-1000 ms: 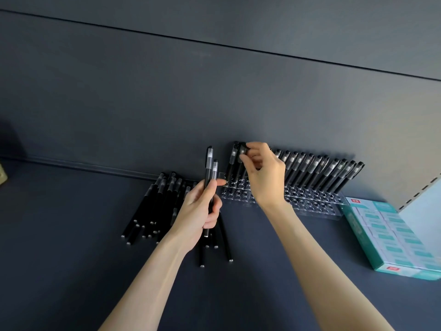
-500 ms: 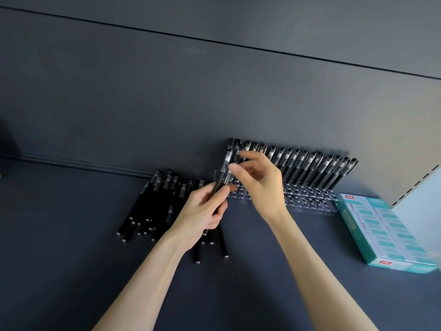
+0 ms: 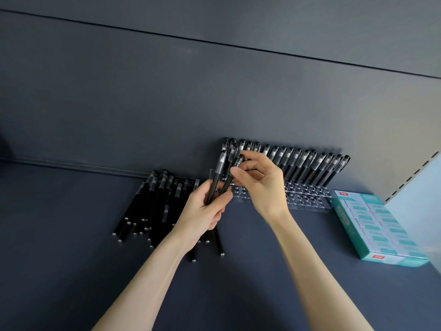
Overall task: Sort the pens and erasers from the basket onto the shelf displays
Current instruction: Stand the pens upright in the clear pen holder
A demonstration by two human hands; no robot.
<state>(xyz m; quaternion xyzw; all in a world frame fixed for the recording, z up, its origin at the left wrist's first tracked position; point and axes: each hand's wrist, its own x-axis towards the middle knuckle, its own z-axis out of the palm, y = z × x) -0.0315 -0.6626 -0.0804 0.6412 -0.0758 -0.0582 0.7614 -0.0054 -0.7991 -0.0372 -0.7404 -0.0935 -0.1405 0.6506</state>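
Observation:
My left hand grips two black pens upright by their lower ends, just left of a clear acrylic pen rack. My right hand pinches the upper part of the right-hand one of those pens with thumb and forefinger. Several black pens stand in the rack's back row, leaning on the dark back wall. A loose pile of black pens lies flat on the shelf to the left, partly hidden by my left hand.
A teal box of erasers lies on the dark shelf right of the rack. The shelf's perforated side upright rises at the far right. No basket shows in view.
My right hand left the pens standing in the rack and came back to the pens in my left hand, pinching one. My left hand tilted its pens toward the rack.

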